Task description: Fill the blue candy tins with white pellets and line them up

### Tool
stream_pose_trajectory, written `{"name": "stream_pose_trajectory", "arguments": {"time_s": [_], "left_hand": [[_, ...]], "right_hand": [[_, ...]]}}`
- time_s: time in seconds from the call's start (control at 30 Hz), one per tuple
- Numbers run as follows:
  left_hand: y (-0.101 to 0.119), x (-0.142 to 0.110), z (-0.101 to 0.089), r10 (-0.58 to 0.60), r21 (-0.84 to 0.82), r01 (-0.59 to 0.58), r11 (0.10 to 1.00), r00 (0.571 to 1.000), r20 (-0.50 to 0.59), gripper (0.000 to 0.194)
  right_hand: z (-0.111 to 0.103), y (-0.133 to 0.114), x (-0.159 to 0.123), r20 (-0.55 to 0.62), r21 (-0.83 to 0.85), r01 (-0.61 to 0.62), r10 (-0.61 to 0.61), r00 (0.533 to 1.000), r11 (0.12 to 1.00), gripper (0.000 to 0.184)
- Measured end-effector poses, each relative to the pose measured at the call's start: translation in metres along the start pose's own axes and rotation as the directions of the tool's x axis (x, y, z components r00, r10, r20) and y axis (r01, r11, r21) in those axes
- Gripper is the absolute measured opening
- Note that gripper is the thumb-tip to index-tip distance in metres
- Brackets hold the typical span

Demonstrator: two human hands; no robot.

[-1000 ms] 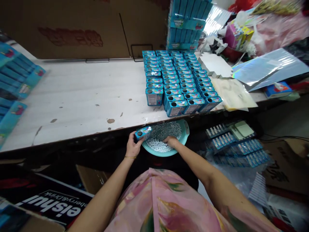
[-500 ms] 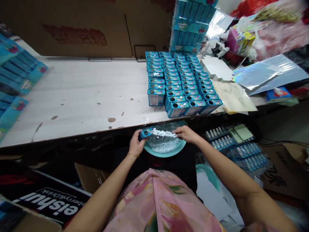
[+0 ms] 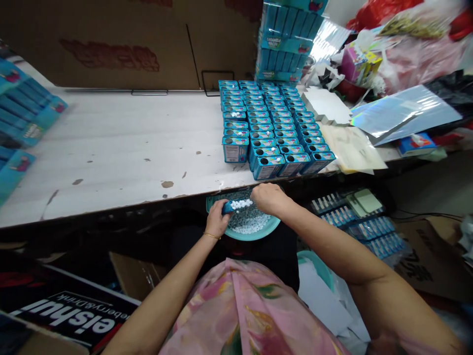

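My left hand (image 3: 217, 220) is closed around a small blue tin (image 3: 227, 207), held tilted over the left side of a teal basin (image 3: 254, 237). Small white candy pellets (image 3: 249, 223) fill the basin. A heaped strip of pellets (image 3: 242, 203) stretches from the tin's top toward my right hand (image 3: 269, 198). That hand is closed with its fingers bent at the strip's right end, above the basin's back edge. Whatever carries the strip is covered by pellets and fingers, so I cannot make it out.
Rows of blue tins (image 3: 271, 130) with dark round openings stand on the white table (image 3: 121, 143). Wrapped tin packs (image 3: 283, 44) are stacked behind them, others (image 3: 29, 103) at the left. A large cardboard box (image 3: 129, 44) lines the back. Packed trays (image 3: 354, 222) lie low at the right.
My right hand has moved left and turned over toward the tin. The pellet strip now shows shorter, lying nearer the tin. My left hand still holds the tin, slightly shifted.
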State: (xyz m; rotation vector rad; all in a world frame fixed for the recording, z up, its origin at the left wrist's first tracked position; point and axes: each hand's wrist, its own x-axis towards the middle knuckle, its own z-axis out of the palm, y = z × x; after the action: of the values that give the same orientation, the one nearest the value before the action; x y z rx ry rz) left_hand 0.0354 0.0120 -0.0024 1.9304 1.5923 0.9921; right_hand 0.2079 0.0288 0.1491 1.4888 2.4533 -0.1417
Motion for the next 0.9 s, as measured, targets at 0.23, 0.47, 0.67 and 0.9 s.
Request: {"name": "stream_pose_trajectory", "arguments": {"time_s": [0.23,0.47,0.67,0.9], "left_hand": [[-0.003,0.002,-0.001,-0.021,-0.06,0.02,0.998,1.0,-0.014,0.033],[-0.004,0.004,0.005,0.025,-0.113,-0.022,0.993,0.999,0.02,0.032],[-0.004,0.0,-0.007,-0.059,-0.136,0.05,0.989,0.996,-0.061,0.033],[-0.021,-0.014,-0.028,-0.205,-0.215,0.172,0.961,0.968,-0.145,0.038]], "right_hand": [[0.001,0.004,-0.013,-0.001,0.014,-0.004,0.004,1.0,1.0,0.031],[0.024,0.015,-0.022,0.051,0.075,-0.053,0.049,0.997,0.996,0.035],[0.034,0.031,-0.028,-0.028,0.109,-0.084,0.088,0.996,0.99,0.035],[0.125,0.035,0.026,0.138,0.224,-0.223,0.195,0.971,0.949,0.034]]}}
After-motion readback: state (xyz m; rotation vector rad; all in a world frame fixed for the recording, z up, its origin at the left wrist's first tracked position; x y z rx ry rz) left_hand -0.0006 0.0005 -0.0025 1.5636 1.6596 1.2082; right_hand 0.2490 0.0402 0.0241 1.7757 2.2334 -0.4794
